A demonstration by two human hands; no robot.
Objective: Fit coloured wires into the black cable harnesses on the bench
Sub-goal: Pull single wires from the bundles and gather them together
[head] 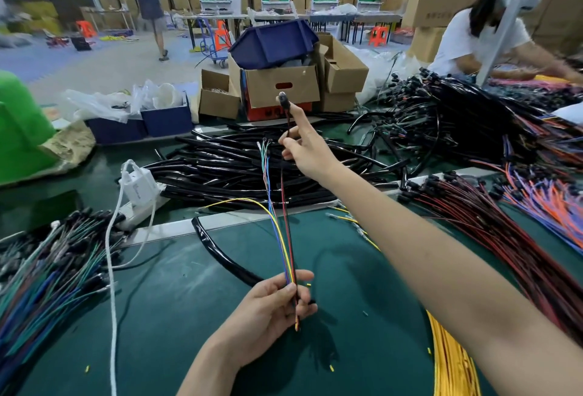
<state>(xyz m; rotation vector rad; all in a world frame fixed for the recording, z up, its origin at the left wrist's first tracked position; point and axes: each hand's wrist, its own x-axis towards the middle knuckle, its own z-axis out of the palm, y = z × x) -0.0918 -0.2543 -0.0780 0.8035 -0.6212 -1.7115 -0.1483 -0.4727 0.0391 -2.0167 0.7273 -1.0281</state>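
Observation:
My left hand (273, 307) grips a thin bundle of coloured wires (277, 231) near its lower end, above the green bench (176, 317). The yellow, blue, green and red strands rise from it and fan out. My right hand (304, 149) is stretched forward and raised, pinching a red-and-black wire (283, 187) whose small black connector (281, 100) stands above my fingertip. That wire runs down into my left hand. A heap of black harness tubes (227, 171) lies across the bench behind, and one curved black tube (220, 257) lies just left of my left hand.
Piles of wires lie at the left (47, 272) and right (504, 222), with yellow wires (454, 364) at lower right. A white power strip and cord (138, 187) sit left. Cardboard boxes (280, 86) and blue bins (167, 119) stand behind. A person (479, 39) works at the right.

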